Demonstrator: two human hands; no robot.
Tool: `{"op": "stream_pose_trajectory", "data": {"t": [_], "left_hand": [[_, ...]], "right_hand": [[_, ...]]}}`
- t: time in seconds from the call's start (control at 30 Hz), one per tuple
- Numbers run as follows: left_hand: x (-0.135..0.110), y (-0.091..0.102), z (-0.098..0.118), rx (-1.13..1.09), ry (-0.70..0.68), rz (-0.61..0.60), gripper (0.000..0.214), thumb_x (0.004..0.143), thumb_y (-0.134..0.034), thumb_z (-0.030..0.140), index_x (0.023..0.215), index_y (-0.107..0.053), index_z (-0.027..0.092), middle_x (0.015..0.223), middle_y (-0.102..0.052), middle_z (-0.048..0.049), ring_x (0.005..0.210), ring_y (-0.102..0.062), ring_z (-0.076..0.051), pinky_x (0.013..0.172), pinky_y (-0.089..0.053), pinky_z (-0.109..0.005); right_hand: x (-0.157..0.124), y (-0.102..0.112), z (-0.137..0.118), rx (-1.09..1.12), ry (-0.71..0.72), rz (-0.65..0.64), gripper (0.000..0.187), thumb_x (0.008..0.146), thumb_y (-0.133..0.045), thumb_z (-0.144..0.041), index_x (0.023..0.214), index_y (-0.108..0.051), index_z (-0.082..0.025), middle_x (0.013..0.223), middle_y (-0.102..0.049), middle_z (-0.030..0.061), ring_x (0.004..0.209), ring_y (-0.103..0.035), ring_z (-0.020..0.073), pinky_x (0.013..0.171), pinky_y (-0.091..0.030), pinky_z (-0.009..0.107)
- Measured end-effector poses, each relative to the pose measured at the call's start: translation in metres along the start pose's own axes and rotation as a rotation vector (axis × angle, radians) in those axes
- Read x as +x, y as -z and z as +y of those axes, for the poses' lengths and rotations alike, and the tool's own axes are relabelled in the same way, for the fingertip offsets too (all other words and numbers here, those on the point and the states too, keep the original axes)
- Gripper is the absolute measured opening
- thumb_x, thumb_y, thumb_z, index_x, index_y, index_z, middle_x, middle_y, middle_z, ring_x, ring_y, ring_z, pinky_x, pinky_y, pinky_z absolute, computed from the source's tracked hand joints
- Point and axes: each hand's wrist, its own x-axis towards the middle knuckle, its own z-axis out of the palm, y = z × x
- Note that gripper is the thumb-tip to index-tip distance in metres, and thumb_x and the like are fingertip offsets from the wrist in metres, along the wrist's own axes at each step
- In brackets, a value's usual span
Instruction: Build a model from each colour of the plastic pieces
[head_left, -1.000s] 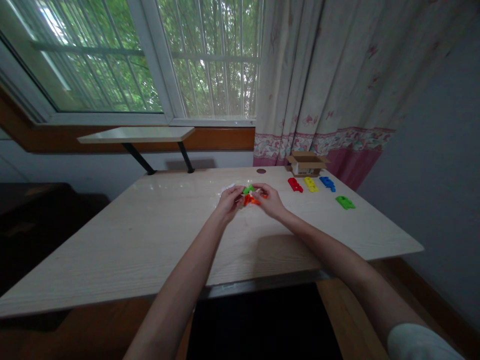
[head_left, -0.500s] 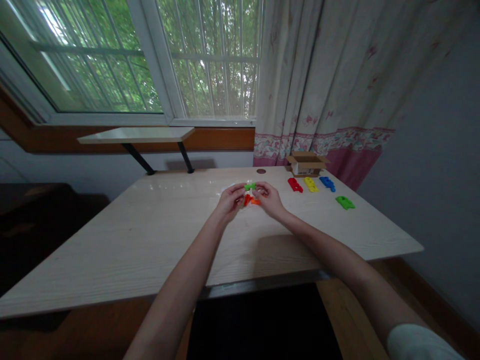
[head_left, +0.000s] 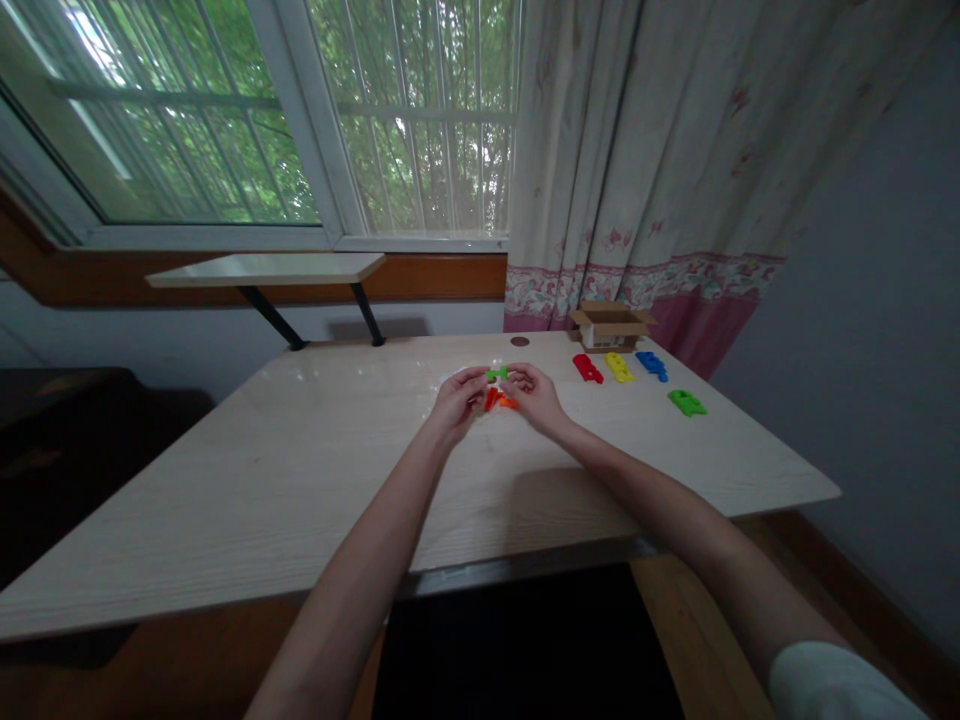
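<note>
Between my two hands, over the middle of the table, is a small bright green plastic piece. My left hand pinches its left end, and my right hand pinches its right end. Just below it, orange plastic pieces show in the gap between the hands; whether they touch the fingers I cannot tell. The exact shape of the green piece is too small to make out, and its ends are hidden by my fingertips.
On the pale wooden table, to the right, lie flat red, yellow, blue and green plastic shapes. An open cardboard box stands behind them. A raised shelf is at the back left.
Both hands hold the green piece in nearly the same place, its tilt perhaps slightly different. The whole view has shifted a little.
</note>
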Motion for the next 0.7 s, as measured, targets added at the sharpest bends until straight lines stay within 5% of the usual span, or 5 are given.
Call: {"op": "stream_pose_trajectory", "data": {"t": [0.43, 0.7], "left_hand": [[0.000, 0.001, -0.002, 0.019, 0.003, 0.008, 0.040, 0.049, -0.080, 0.031, 0.081, -0.064, 0.013, 0.061, -0.060, 0.0005, 0.041, -0.040, -0.002, 0.038, -0.027, -0.017], [0.001, 0.002, -0.002, 0.083, -0.001, 0.012, 0.037, 0.049, -0.080, 0.030, 0.079, -0.066, 0.014, 0.055, -0.058, 0.0010, 0.043, -0.043, -0.005, 0.041, -0.029, -0.017]], "right_hand": [[0.000, 0.004, 0.001, -0.072, 0.046, 0.005, 0.036, 0.065, -0.069, -0.040, 0.091, -0.060, -0.017, 0.078, -0.062, 0.0020, 0.068, -0.057, 0.0116, 0.067, -0.048, 0.027], [0.012, 0.009, -0.004, -0.098, -0.047, -0.013, 0.036, 0.061, -0.072, -0.040, 0.085, -0.063, -0.016, 0.071, -0.065, 0.0030, 0.062, -0.059, 0.0125, 0.063, -0.049, 0.028]]}}
